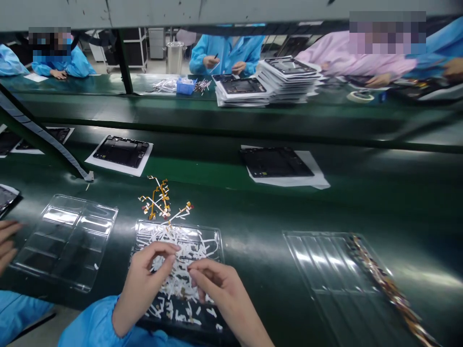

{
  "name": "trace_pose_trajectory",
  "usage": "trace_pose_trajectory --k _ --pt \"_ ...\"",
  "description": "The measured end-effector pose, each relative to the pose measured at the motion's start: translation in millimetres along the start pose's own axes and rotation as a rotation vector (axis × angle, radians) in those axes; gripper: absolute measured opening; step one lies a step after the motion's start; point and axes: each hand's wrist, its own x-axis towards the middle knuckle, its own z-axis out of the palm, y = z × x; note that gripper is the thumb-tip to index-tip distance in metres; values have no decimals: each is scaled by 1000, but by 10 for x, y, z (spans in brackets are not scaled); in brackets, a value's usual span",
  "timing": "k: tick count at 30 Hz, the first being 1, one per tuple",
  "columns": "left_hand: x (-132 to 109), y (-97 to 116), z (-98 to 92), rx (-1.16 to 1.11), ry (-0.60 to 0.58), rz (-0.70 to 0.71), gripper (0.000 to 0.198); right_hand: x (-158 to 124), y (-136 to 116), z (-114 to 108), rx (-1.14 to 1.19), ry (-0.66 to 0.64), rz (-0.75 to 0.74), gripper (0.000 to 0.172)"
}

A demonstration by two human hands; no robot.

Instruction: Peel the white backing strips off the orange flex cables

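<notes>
Left hand (142,284) and right hand (222,291) pinched a thin strip (183,259)
Fingers closed on it; a slip could have lost it among the paper scraps (179,284).

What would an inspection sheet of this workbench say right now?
Surface: glossy green bench.
Job's things: clear tray heaped with white paper strips; orange flex ribbons behind it.
Clutter: empty clear tray at left; ribbed clear tray at right, small parts along its edge.
Grippers: left hand pinches a small strip over the heap; right hand beside it, grip unclear.
Cables: dark strap slanting at left; kind unclear.
Surroundings: dark housings on white sheets, stacked housings, co-workers in blue and pink coats opposite; another person's hand at far left.
</notes>
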Motion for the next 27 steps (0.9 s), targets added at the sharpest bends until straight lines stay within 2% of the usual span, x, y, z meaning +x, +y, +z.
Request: trace_pose_trajectory --k 2,4,6,16,21,24,27 --pt "-22 35 -3 144 27 206 16 9 -10 -4 10 -1 -22 37" --pt "-42 77 5 279 -24 385 20 12 -26 2 21 -13 -39 39" --pt "-53 104 20 363 -88 459 25 10 -35 15 31 -19 -43 41" --pt "-80 120 65 493 -119 439 29 -34 -32 87 39 9 -53 37" --pt "-86 51 114 503 -92 418 22 -43 3 99 10 -21 -73 36" --pt "-74 -56 108 452 -62 330 17 -65 16 42 -97 23 -105 35" --pt "-39 -99 40 421 -28 173 18 -104 4 -49 -203 109 -147 34"
